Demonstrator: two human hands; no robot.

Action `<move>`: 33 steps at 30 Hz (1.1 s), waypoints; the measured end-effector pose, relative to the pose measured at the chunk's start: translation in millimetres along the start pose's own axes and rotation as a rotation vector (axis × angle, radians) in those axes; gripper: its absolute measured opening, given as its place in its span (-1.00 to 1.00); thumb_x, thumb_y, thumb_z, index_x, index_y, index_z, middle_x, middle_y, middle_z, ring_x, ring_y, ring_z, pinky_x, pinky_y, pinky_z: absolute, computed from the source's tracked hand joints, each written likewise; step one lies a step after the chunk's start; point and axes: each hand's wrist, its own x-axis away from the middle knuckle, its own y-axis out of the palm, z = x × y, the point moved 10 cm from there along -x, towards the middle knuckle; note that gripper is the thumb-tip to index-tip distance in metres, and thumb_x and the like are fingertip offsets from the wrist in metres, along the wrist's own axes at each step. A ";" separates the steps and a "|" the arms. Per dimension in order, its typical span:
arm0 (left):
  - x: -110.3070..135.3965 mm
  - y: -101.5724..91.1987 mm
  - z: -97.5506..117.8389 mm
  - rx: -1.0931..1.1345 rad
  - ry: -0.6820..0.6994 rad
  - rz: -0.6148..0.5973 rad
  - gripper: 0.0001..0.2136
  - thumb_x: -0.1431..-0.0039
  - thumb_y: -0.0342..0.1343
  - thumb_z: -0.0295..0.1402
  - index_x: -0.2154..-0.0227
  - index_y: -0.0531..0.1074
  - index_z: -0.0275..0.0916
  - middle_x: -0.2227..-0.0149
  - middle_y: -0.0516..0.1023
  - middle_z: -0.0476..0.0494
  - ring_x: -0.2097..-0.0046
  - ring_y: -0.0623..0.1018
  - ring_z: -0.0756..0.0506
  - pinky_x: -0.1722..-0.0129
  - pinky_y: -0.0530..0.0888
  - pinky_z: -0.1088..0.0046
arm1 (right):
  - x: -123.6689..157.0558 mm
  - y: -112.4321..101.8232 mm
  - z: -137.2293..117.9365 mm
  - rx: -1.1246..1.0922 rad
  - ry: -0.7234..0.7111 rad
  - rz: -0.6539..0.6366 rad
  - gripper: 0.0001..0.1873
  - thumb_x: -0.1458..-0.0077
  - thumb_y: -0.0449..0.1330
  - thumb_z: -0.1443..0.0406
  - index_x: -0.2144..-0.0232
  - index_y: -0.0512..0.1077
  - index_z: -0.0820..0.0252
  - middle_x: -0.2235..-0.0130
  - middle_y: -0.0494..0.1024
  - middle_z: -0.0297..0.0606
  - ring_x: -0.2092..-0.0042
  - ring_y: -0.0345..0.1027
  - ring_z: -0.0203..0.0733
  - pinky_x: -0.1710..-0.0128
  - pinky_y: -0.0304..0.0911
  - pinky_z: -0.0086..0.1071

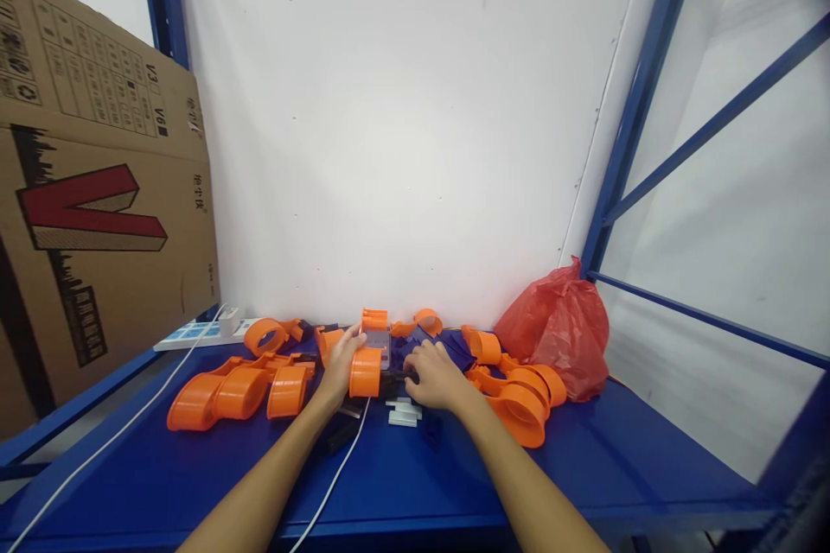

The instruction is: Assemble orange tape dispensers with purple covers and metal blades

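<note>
My left hand (341, 365) is closed round an orange plastic part with a wide ring (365, 373) at its near end. A black piece (391, 383) sits against the right side of that ring. My right hand (436, 373) has its fingers pinched on the dark end of this black piece, whose exact kind is unclear. Just below the hands lie several small white strips (403, 417) and a dark block (341, 438). Behind my right hand is a heap of dark blue pieces (454, 349), partly covered by it.
More orange ringed parts lie left (241, 390) and right (519, 410) on the blue table (402, 492). A red plastic bag (558, 333) stands at the back right. At left are a large cardboard box (110, 190), a power strip (194, 333) and a white cable (123, 442).
</note>
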 end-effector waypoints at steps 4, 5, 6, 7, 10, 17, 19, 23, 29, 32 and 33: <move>2.6 -0.1 -3.9 -0.016 -0.012 0.008 -0.50 0.05 0.30 -0.11 0.06 0.41 -0.23 0.46 0.51 0.04 0.51 0.50 -0.04 0.49 0.39 0.50 | 5.5 2.0 -1.5 0.026 0.016 0.000 -0.81 -0.18 0.19 0.30 0.16 0.52 0.22 0.17 0.54 -0.11 0.05 0.23 0.01 0.05 0.01 -0.16; 3.4 0.4 -4.6 -0.022 -0.014 0.006 -0.51 0.05 0.30 -0.10 0.08 0.39 -0.22 0.46 0.51 0.05 0.52 0.49 -0.03 0.50 0.39 0.50 | 7.5 -1.1 -2.8 0.002 0.010 0.010 -0.81 -0.19 0.19 0.30 0.15 0.51 0.20 0.15 0.53 -0.13 0.04 0.23 0.00 0.05 0.02 -0.17; 4.2 1.3 -5.0 -0.029 -0.015 0.003 -0.52 0.04 0.30 -0.10 0.09 0.37 -0.20 0.47 0.51 0.06 0.53 0.48 -0.03 0.51 0.38 0.50 | 10.2 -4.9 -4.5 -0.029 0.000 0.018 -0.83 -0.20 0.19 0.30 0.16 0.50 0.19 0.15 0.52 -0.15 0.04 0.22 -0.03 0.05 0.03 -0.19; 5.2 2.7 -5.3 -0.035 -0.016 -0.003 -0.54 0.02 0.29 -0.09 0.11 0.35 -0.19 0.47 0.52 0.06 0.53 0.47 -0.02 0.52 0.38 0.50 | 13.6 -8.3 -7.0 -0.062 -0.015 0.017 -0.85 -0.20 0.19 0.30 0.18 0.50 0.17 0.15 0.51 -0.18 0.05 0.22 -0.05 0.04 0.03 -0.20; 8.3 7.9 -5.3 -0.063 -0.026 -0.016 -0.56 0.00 0.28 -0.03 0.17 0.31 -0.16 0.49 0.50 0.07 0.56 0.44 -0.02 0.55 0.38 0.51 | 26.1 -11.7 -21.2 -0.136 -0.098 -0.051 -0.89 -0.18 0.24 0.26 0.23 0.53 0.12 0.17 0.47 -0.23 0.05 0.22 -0.07 0.01 0.04 -0.21; 9.7 9.4 -5.4 -0.090 -0.019 -0.014 -0.51 0.01 0.27 0.06 0.15 0.34 -0.17 0.51 0.47 0.08 0.57 0.43 -0.01 0.55 0.37 0.51 | 41.3 2.3 -42.3 -0.039 -0.193 -0.143 -0.84 -0.16 0.29 0.21 0.24 0.58 0.14 0.15 0.46 -0.19 0.05 0.22 -0.04 0.01 0.04 -0.17; 9.0 8.4 -5.5 -0.100 -0.009 -0.016 -0.51 0.00 0.26 0.06 0.16 0.34 -0.18 0.51 0.47 0.08 0.56 0.44 -0.01 0.55 0.37 0.51 | 40.6 4.8 -45.8 -0.004 -0.230 -0.115 -0.86 -0.21 0.20 0.28 0.27 0.56 0.17 0.18 0.48 -0.18 0.06 0.22 -0.06 0.03 0.04 -0.19; 10.8 9.1 -4.3 -0.108 -0.021 -0.013 -0.50 0.00 0.27 0.05 0.14 0.34 -0.18 0.51 0.48 0.07 0.54 0.46 -0.03 0.53 0.38 0.50 | 36.8 4.3 -46.9 0.025 -0.263 -0.032 -0.81 -0.25 0.12 0.33 0.35 0.52 0.21 0.25 0.50 -0.17 0.11 0.25 -0.09 0.09 0.06 -0.23; 12.6 12.1 -6.1 -0.097 -0.037 -0.030 -0.50 0.00 0.26 0.05 0.14 0.35 -0.18 0.51 0.51 0.05 0.55 0.47 -0.03 0.53 0.36 0.50 | 16.0 -15.0 -5.5 -0.307 -0.023 0.161 -0.91 -0.18 0.10 0.38 0.35 0.40 0.19 0.39 0.51 -0.28 0.34 0.32 -0.20 0.29 0.11 -0.36; 10.6 13.5 -12.1 -0.103 -0.032 -0.065 -0.52 0.01 0.27 -0.01 0.13 0.37 -0.20 0.46 0.56 -0.01 0.53 0.49 -0.05 0.51 0.35 0.49 | -3.2 -22.3 21.1 -0.687 0.085 0.253 -0.80 -0.31 0.02 0.24 0.33 0.36 0.15 0.53 0.45 -0.41 0.50 0.28 -0.27 0.41 0.11 -0.42; 10.1 14.1 -14.2 -0.103 -0.033 -0.075 -0.53 0.01 0.27 -0.02 0.12 0.38 -0.20 0.43 0.58 -0.03 0.51 0.51 -0.06 0.50 0.36 0.49 | -10.3 -26.2 26.8 -0.786 0.089 0.302 -0.76 -0.31 0.02 0.17 0.34 0.37 0.15 0.54 0.43 -0.42 0.50 0.28 -0.27 0.42 0.13 -0.43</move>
